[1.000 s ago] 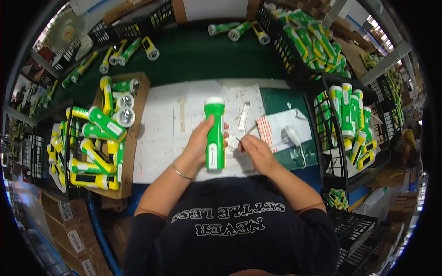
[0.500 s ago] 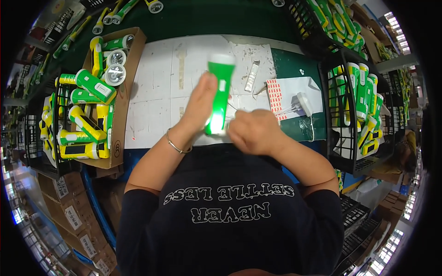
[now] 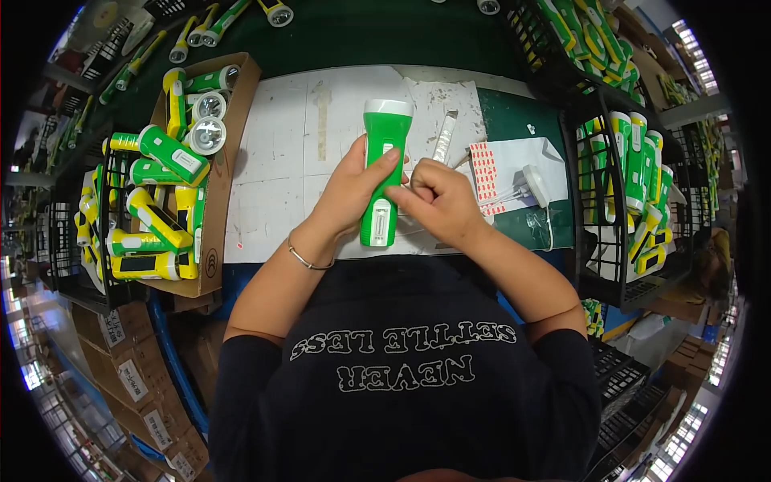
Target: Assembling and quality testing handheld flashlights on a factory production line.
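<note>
My left hand (image 3: 353, 186) is wrapped round a green flashlight (image 3: 377, 181) with a white head, its thumb lying across the front by the switch. The head points away from me, and a pale panel shows on the lower body. My right hand (image 3: 446, 201) is closed at the flashlight's right side, thumb pressed on the green body and fingers curled. Whether those curled fingers also hold something small is hidden. Thin white cables (image 3: 504, 195) run from beside my right hand to a white plug block (image 3: 536, 186).
A cardboard box (image 3: 233, 104) of green and yellow flashlights stands at left. Black crates (image 3: 614, 281) with more flashlights are at right. White paper (image 3: 277, 161) covers the green table; a sheet of red stickers (image 3: 484, 173) and a silvery strip (image 3: 444, 138) lie right of the flashlight.
My right hand has moved up from the flashlight's lower end, and its thumb now rests on the body. The flashlight has turned slightly, its bright glare gone and its pale panel now visible.
</note>
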Action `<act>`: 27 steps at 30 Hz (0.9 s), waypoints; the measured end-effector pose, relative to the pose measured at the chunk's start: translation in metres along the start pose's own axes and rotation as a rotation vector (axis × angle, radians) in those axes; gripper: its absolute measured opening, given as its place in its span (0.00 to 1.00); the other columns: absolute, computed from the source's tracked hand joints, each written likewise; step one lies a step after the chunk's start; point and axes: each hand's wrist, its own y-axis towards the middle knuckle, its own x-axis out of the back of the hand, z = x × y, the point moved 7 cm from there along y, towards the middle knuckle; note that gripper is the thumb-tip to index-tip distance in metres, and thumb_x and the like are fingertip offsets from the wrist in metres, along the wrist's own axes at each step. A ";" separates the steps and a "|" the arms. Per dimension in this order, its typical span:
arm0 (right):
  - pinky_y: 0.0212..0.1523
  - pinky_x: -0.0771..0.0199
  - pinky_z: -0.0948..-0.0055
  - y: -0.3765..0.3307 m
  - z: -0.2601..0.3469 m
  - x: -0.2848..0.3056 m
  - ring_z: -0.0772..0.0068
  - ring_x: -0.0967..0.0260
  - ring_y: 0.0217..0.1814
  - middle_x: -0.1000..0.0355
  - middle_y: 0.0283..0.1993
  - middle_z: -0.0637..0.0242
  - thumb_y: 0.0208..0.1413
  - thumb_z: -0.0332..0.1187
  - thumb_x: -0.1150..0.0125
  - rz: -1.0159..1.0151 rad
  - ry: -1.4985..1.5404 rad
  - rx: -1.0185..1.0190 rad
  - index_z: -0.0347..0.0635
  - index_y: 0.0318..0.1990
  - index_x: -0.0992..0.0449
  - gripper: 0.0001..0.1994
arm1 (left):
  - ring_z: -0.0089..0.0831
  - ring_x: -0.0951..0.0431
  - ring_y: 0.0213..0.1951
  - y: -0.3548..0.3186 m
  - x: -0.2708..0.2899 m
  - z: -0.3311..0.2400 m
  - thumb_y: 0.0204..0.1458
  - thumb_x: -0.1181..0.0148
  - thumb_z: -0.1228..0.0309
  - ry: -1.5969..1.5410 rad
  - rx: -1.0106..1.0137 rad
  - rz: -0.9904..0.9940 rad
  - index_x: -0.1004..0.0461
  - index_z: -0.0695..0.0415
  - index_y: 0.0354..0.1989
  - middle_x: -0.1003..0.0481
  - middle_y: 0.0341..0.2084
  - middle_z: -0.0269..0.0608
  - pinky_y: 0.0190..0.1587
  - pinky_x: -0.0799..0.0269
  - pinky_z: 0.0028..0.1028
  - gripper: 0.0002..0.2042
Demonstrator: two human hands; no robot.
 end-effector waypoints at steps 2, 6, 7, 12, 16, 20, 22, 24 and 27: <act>0.20 0.48 0.72 0.002 -0.014 0.010 0.74 0.51 0.17 0.46 0.16 0.66 0.47 0.34 0.36 -0.024 0.033 -0.062 0.38 0.14 0.44 0.21 | 0.24 0.27 0.33 -0.001 0.004 0.003 0.58 0.51 0.65 0.071 0.033 0.002 0.39 0.59 0.50 0.29 0.37 0.40 0.34 0.28 0.24 0.15; 0.20 0.47 0.76 0.010 -0.020 0.036 0.80 0.50 0.19 0.41 0.18 0.71 0.48 0.34 0.37 -0.041 0.105 -0.196 0.39 0.16 0.41 0.19 | 0.23 0.28 0.33 -0.006 0.007 0.006 0.56 0.49 0.61 0.174 0.063 0.032 0.41 0.61 0.53 0.31 0.36 0.39 0.36 0.29 0.24 0.21; 0.21 0.42 0.78 0.012 -0.027 0.041 0.82 0.45 0.20 0.35 0.22 0.72 0.47 0.37 0.36 -0.001 0.053 -0.257 0.39 0.23 0.34 0.13 | 0.23 0.28 0.33 -0.007 0.009 0.006 0.56 0.49 0.61 0.175 0.063 0.033 0.41 0.61 0.53 0.31 0.36 0.39 0.36 0.29 0.24 0.21; 0.23 0.47 0.86 0.028 -0.014 0.042 0.88 0.47 0.23 0.36 0.29 0.75 0.44 0.40 0.34 0.129 -0.052 -0.216 0.45 0.48 0.31 0.23 | 0.36 0.27 0.40 -0.017 -0.009 -0.019 0.55 0.48 0.62 0.796 -0.287 0.132 0.42 0.63 0.54 0.30 0.39 0.48 0.42 0.31 0.32 0.23; 0.34 0.37 0.80 0.023 -0.014 0.035 0.79 0.38 0.32 0.33 0.34 0.69 0.40 0.40 0.30 0.385 0.064 -0.277 0.50 0.51 0.33 0.28 | 0.48 0.29 0.44 -0.030 -0.018 -0.037 0.47 0.41 0.67 1.265 -0.404 0.240 0.41 0.58 0.56 0.31 0.42 0.54 0.45 0.32 0.35 0.26; 0.33 0.36 0.81 0.016 -0.022 0.041 0.80 0.37 0.33 0.33 0.38 0.69 0.36 0.37 0.27 0.369 0.191 -0.220 0.52 0.52 0.35 0.32 | 0.44 0.28 0.43 -0.043 0.006 -0.052 0.43 0.41 0.71 1.375 -0.292 0.298 0.34 0.58 0.49 0.28 0.40 0.49 0.45 0.31 0.35 0.22; 0.30 0.39 0.84 0.016 -0.020 0.046 0.83 0.40 0.29 0.34 0.38 0.70 0.36 0.36 0.27 0.365 0.184 -0.239 0.51 0.52 0.35 0.32 | 0.45 0.28 0.43 -0.048 0.021 -0.058 0.42 0.40 0.70 1.427 -0.244 0.293 0.34 0.59 0.48 0.28 0.40 0.49 0.45 0.31 0.35 0.22; 0.26 0.44 0.88 0.017 -0.021 0.048 0.89 0.50 0.23 0.34 0.38 0.72 0.35 0.34 0.27 0.376 0.236 -0.280 0.51 0.52 0.35 0.33 | 0.46 0.28 0.42 -0.049 0.027 -0.059 0.42 0.40 0.69 1.477 -0.197 0.286 0.34 0.60 0.48 0.28 0.39 0.50 0.45 0.31 0.35 0.22; 0.24 0.47 0.88 0.020 -0.018 0.040 0.91 0.58 0.22 0.34 0.39 0.72 0.35 0.33 0.27 0.415 0.301 -0.304 0.51 0.53 0.35 0.33 | 0.46 0.27 0.42 -0.050 0.024 -0.058 0.41 0.38 0.67 1.425 -0.128 0.336 0.34 0.61 0.47 0.28 0.39 0.52 0.45 0.32 0.34 0.23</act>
